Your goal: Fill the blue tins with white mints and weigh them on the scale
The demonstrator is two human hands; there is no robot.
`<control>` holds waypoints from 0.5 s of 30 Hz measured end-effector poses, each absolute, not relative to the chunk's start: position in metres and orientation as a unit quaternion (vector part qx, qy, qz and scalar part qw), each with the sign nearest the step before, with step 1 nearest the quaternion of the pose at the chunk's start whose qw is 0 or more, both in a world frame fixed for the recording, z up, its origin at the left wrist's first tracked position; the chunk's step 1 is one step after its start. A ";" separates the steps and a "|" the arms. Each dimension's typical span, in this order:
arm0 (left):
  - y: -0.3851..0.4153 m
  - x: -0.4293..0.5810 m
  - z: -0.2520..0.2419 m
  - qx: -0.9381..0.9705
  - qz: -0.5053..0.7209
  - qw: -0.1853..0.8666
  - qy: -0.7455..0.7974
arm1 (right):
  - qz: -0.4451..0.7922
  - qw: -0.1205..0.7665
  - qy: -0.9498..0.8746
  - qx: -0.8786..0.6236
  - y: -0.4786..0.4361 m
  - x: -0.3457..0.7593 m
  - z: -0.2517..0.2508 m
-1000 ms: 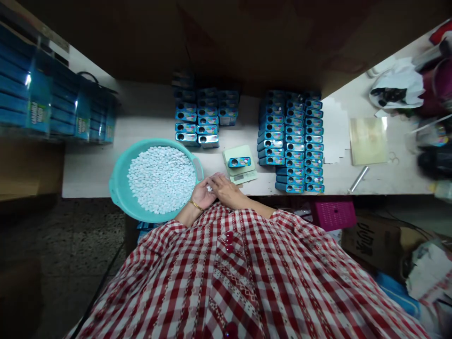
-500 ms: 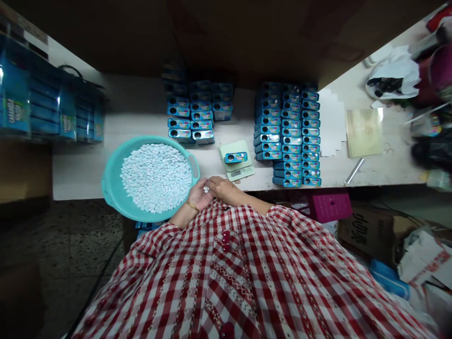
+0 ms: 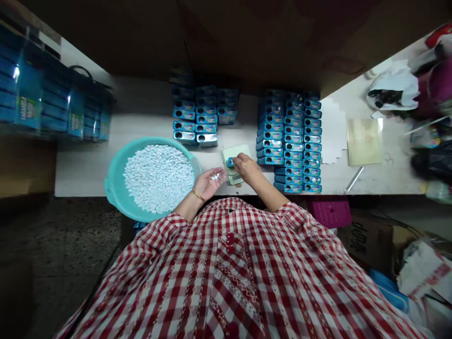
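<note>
My left hand [image 3: 208, 184] is turned palm up beside the basin, its fingers slightly cupped, with several small white candies [image 3: 215, 177] lying in it. Over a pale green kitchen scale [image 3: 240, 149], my right hand [image 3: 248, 168] has its fingertips pinched together at the top of a small blue tin [image 3: 230, 162]. The hand covers most of that tin, and what the fingertips pinch is too small to make out. To the left stands a turquoise basin [image 3: 113, 188], holding a broad heap of white candies [image 3: 158, 176].
Rows of blue tins [image 3: 206, 128] stand behind the scale to the left, and longer rows of tins [image 3: 293, 160] to its right. Blue packs [image 3: 28, 94] are stacked far left. A metal tube [image 3: 354, 179] lies near the front edge; a magenta basket [image 3: 332, 213] is below it.
My hands were together by the basin's rim. The right hand has moved up and right to the tin on the scale; the left has shifted slightly right and opened flatter, showing the candies.
</note>
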State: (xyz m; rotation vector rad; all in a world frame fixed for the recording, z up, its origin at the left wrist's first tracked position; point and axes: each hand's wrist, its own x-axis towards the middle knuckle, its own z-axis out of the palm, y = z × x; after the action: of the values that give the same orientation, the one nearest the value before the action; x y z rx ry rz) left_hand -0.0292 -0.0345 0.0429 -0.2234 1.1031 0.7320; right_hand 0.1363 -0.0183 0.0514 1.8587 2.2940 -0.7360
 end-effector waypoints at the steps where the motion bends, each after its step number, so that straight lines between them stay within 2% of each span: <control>1: -0.036 -0.030 0.042 -0.104 0.339 0.781 0.514 | -0.240 0.044 0.757 0.606 -0.018 0.136 0.050; 5: -0.041 -0.034 0.037 -0.105 0.338 0.781 0.515 | -0.233 -0.047 0.763 0.601 -0.022 0.144 0.042; 8: -0.043 -0.040 0.035 -0.111 0.343 0.783 0.507 | -0.180 -0.095 0.750 0.630 -0.029 0.160 0.037; 13: -0.045 -0.047 0.034 -0.120 0.346 0.780 0.508 | -0.148 -0.032 0.770 0.619 -0.033 0.173 0.029; 15: -0.046 -0.048 0.034 -0.120 0.341 0.780 0.510 | -0.151 -0.034 0.781 0.606 -0.030 0.170 0.026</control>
State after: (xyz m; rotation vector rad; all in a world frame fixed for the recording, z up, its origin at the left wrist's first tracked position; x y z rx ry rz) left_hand -0.0477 -0.0457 0.0342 -0.2603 1.1022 0.7367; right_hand 0.1701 -0.0298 0.0259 1.9446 2.5064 -0.4843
